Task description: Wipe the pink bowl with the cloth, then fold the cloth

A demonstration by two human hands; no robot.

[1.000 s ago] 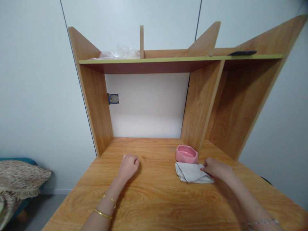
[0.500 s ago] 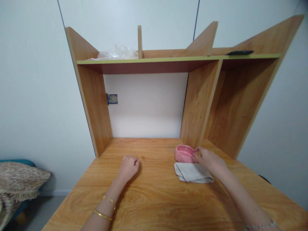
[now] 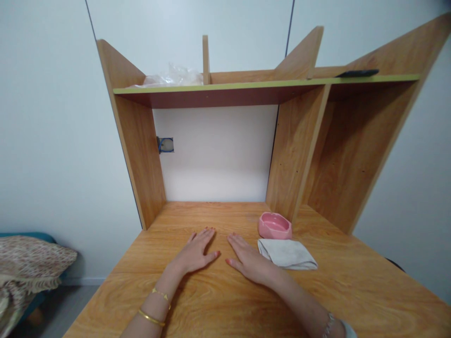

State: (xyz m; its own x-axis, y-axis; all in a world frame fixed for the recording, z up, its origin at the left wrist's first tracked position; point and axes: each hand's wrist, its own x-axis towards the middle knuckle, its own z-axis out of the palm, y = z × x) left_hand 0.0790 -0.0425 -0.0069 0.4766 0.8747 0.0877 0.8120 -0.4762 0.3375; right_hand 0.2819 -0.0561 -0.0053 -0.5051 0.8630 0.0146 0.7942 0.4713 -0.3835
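Observation:
Palm down on the wooden desk (image 3: 211,305), my left hand (image 3: 196,252) lies flat with its thumb spread away from the fingers. My right hand (image 3: 248,258) mirrors it a short way to the right, fingers stretched forward, holding nothing. A folded light grey cloth (image 3: 291,255) lies just right of my right hand, partly behind its wrist. Directly behind the cloth stands a pink faceted bowl (image 3: 275,230), which looks like an ashtray; nothing shows inside it. Both hands are apart from the bowl.
A wooden shelf unit (image 3: 306,145) rises from the desk's back edge. Clear plastic wrapping (image 3: 172,77) and a flat dark object (image 3: 357,73) lie on its upper shelf. An uncovered wall socket box (image 3: 165,145) shows at the back. A patterned blanket (image 3: 31,258) hangs at far left.
My right hand has left the bowl's right rim and moved left onto the desk, flattening out. My left hand has opened from a loose fist. Bowl and cloth look unmoved.

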